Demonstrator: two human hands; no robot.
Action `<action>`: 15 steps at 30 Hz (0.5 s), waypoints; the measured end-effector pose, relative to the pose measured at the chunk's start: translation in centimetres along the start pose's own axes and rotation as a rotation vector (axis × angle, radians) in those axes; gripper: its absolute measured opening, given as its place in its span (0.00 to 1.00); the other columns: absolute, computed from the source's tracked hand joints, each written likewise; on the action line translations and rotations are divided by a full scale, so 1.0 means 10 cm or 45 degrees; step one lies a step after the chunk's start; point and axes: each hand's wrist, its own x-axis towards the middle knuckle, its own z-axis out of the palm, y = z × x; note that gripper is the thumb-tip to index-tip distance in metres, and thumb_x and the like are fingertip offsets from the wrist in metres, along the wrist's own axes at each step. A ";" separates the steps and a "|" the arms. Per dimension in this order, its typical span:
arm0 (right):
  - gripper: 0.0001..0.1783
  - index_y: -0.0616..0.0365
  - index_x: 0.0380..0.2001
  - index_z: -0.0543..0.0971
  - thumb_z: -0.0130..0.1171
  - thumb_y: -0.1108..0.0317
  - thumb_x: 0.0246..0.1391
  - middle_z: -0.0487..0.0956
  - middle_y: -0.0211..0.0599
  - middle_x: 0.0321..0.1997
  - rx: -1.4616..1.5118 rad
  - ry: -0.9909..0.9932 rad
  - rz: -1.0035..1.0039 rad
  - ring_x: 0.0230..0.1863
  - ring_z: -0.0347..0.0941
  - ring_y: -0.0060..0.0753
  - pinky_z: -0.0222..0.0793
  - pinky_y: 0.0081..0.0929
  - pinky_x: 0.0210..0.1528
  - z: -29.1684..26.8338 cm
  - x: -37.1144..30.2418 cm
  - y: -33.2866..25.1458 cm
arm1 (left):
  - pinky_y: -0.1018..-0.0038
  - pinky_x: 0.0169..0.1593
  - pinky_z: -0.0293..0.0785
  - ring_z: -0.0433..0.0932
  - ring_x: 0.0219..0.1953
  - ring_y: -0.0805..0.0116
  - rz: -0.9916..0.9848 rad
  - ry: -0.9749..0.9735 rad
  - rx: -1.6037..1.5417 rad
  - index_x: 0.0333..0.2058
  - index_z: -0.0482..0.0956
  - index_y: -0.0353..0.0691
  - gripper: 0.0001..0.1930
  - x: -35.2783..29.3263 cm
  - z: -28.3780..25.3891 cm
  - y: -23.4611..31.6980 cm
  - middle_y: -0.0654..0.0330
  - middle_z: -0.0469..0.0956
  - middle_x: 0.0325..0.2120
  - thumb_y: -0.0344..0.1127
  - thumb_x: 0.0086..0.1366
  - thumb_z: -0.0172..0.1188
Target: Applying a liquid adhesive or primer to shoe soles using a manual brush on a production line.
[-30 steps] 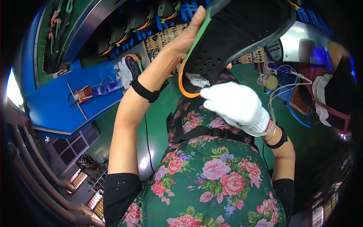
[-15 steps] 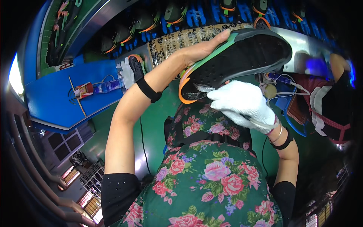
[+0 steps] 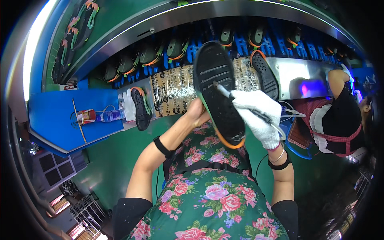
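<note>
A black shoe sole (image 3: 218, 104) with a green and orange rim stands nearly lengthwise before me, its orange-edged end towards my body. My bare left hand (image 3: 196, 113) grips it at its left edge, the fingers partly hidden beneath. In a white knit glove, my right hand (image 3: 258, 114) is closed around a brush (image 3: 224, 90) with a pale tube running back past the wrist. The brush tip rests on or just above the sole's upper middle, where wet-looking streaks shine.
Beyond lies a bench wrapped in printed tape (image 3: 172, 92), with another sole (image 3: 265, 76) on it. Left are a sole (image 3: 141, 110), white glove (image 3: 129, 105) and plastic bottle (image 3: 111, 116). Shoes (image 3: 176, 49) line blue holders behind. A co-worker (image 3: 340, 120) stands at right.
The sole has swung from a slant to nearly lengthwise, orange end towards me. My right hand has brought the brush from that end to the upper middle. The whole view has shifted.
</note>
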 end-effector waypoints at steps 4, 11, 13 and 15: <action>0.16 0.54 0.44 0.88 0.69 0.77 0.49 0.88 0.42 0.48 -0.150 -0.160 -0.211 0.46 0.85 0.43 0.80 0.35 0.49 -0.04 -0.02 -0.08 | 0.49 0.65 0.77 0.78 0.61 0.49 -0.072 0.220 0.506 0.67 0.67 0.32 0.23 -0.15 -0.02 0.00 0.43 0.71 0.66 0.39 0.80 0.49; 0.17 0.56 0.42 0.89 0.73 0.78 0.45 0.88 0.43 0.47 -0.127 0.013 -0.223 0.43 0.86 0.42 0.82 0.33 0.46 0.03 -0.10 -0.28 | 0.43 0.68 0.73 0.68 0.69 0.41 0.051 -0.528 -0.703 0.72 0.60 0.35 0.40 -0.32 0.01 -0.05 0.42 0.65 0.70 0.64 0.77 0.42; 0.17 0.57 0.41 0.89 0.73 0.78 0.45 0.89 0.43 0.47 -0.132 0.042 -0.207 0.43 0.86 0.41 0.82 0.33 0.47 -0.01 -0.10 -0.32 | 0.46 0.69 0.72 0.68 0.70 0.43 0.173 -0.183 -0.462 0.73 0.58 0.36 0.45 -0.36 0.57 0.13 0.41 0.63 0.71 0.70 0.74 0.43; 0.17 0.56 0.41 0.89 0.73 0.78 0.45 0.89 0.42 0.46 -0.207 0.024 -0.255 0.43 0.86 0.41 0.82 0.33 0.46 -0.04 -0.09 -0.37 | 0.47 0.69 0.72 0.68 0.69 0.43 -0.150 -0.181 -1.041 0.74 0.58 0.37 0.48 -0.40 0.53 0.13 0.40 0.63 0.71 0.71 0.70 0.49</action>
